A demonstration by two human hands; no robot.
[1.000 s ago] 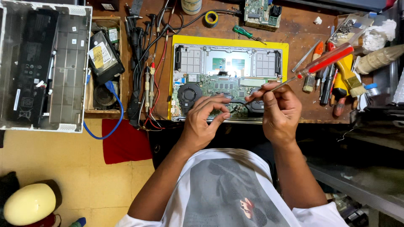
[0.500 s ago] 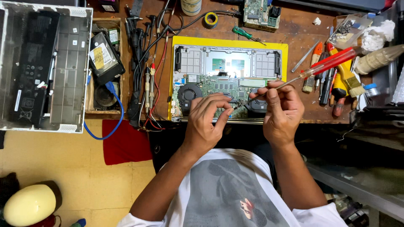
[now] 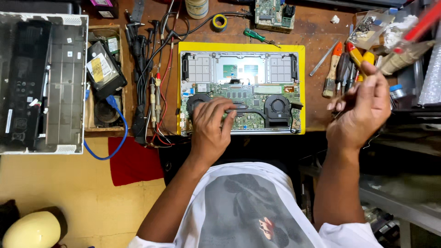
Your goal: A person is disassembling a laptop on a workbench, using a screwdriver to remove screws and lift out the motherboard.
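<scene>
Two hands are in view, both the person's own. The left hand [image 3: 212, 123] lies palm-down on the opened laptop [image 3: 240, 94], fingers spread and loose, fingertips touching the circuit board between its two round fans: one fan [image 3: 196, 102] just left of the hand, the other [image 3: 277, 104] well to its right. It grasps nothing. The laptop sits on one yellow mat [image 3: 241, 47] on the wooden bench [image 3: 312, 32].

The right hand [image 3: 359, 106] is raised off to the right of the laptop, near the bench edge, fingers curled in with thumb and fingertips pinched together. A thin dark sliver seems to show below the pinch; whether it holds something cannot be told through the blur.

Just behind that hand lies a row of tools [image 3: 342, 66], about five handles: orange, dark and yellow. One green screwdriver [image 3: 254, 35] lies above the mat, one roll of yellow tape [image 3: 220, 21] left of it, and one loose circuit board [image 3: 272, 10] at the top edge. A bundle of probe leads [image 3: 154, 87] runs down left of the mat. Further left, one wooden tray [image 3: 120, 69] holds one hard drive [image 3: 104, 69], and one laptop cover [image 3: 43, 82] lies at the far left.
</scene>
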